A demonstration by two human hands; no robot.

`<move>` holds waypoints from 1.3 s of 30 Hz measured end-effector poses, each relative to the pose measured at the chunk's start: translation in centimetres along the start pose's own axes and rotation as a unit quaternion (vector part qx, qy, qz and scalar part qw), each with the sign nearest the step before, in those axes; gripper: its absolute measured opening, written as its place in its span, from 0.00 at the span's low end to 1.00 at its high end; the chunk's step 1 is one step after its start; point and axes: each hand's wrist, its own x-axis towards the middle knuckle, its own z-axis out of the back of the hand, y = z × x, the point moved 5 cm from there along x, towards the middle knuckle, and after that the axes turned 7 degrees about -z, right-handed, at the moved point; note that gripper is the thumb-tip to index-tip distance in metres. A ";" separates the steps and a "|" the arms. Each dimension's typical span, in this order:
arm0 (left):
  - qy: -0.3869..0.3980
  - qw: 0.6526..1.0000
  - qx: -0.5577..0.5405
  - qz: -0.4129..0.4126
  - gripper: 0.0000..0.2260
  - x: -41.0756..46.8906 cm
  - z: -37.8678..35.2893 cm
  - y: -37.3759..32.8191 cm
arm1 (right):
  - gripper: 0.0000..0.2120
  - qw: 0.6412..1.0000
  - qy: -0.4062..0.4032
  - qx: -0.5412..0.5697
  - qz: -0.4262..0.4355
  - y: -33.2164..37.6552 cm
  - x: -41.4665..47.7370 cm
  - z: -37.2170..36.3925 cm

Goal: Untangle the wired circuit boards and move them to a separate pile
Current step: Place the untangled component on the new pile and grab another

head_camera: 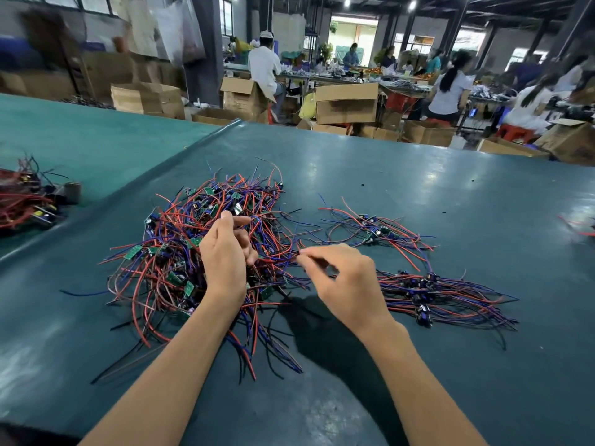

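1. Grip: the left hand (225,255) clutches the tangle (167,252) at mid-tabletop (418,175). The right hand (346,281) pinches a red wire (280,261) just beside it.
2. Tangle: a hard pull could drag the whole heap sideways.
3. Pile (444,294), near on the right: dragged loops may snag it and knot the two together.
4. Wire: a sharp tug might rip it from its board, hidden in the heap.

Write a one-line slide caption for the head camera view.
Left hand in the tangled pile, right hand pinching a wire; two smaller bundles lie alongside.
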 end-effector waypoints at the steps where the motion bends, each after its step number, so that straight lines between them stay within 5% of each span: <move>1: 0.005 1.000 0.006 -0.004 0.17 -0.1 -0.1 0.0 | 0.03 0.996 -0.013 0.075 -0.052 -0.1 0.3 0.5; 5: 0.024 0.999 0.033 -0.016 0.17 -0.2 -0.2 -0.1 | 0.04 0.926 -0.046 0.333 -0.169 0.0 1.7 2.1; 9: 0.058 0.991 0.101 -0.061 0.16 -0.8 -0.8 -0.2 | 0.07 0.806 -0.025 0.538 -0.243 0.1 1.9 2.0; 13: 0.154 0.919 0.296 -0.211 0.11 -2.5 -2.2 -0.9 | 0.05 0.735 0.020 0.606 -0.304 0.4 1.2 0.8; 17: 0.261 0.892 0.287 -0.230 0.08 -4.2 -3.4 -0.7 | 0.05 0.695 0.041 0.629 -0.347 0.3 0.5 0.0; 22: 0.273 0.955 0.092 -0.069 0.11 -4.4 -3.7 -0.6 | 0.06 0.701 0.074 0.591 -0.393 0.2 -0.3 -1.1; 27: 0.254 0.966 0.043 -0.022 0.13 -3.7 -3.5 -0.2 | 0.07 0.717 0.153 0.555 -0.393 0.3 -0.6 -1.9; 31: 0.242 0.970 0.033 0.003 0.13 -3.3 -3.4 0.3 | 0.08 0.775 0.242 0.449 -0.373 0.8 -0.8 -2.0; 34: 0.210 0.976 0.036 0.034 0.17 -3.0 -3.5 0.9 | 0.08 0.806 0.202 0.412 -0.373 0.2 0.3 -1.2; 36: 0.201 0.977 0.032 0.056 0.19 -2.9 -3.6 1.3 | 0.07 0.784 0.132 0.462 -0.393 -0.9 2.0 0.1; 39: 0.211 0.974 0.043 0.063 0.18 -3.0 -3.8 1.6 | 0.05 0.697 0.010 0.586 -0.412 -3.8 5.1 2.8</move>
